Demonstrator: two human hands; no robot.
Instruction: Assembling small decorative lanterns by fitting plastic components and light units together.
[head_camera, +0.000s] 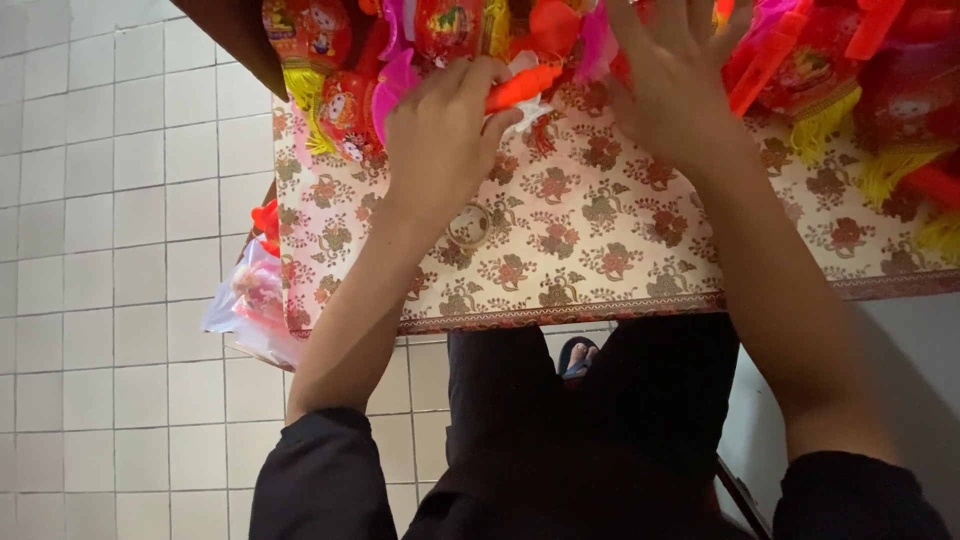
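Head cam: toy lanterns (820, 70) crowd floral tablecloth (600, 230), plastic bag (250, 300) at edge.

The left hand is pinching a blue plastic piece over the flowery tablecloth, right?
Not quite. In the head view, the piece pinched by the left hand is orange-red, not blue. It is held over the flowery tablecloth, as you said.

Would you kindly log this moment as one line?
left hand: grips orange stick | right hand: open, on lanterns | table: floral cloth
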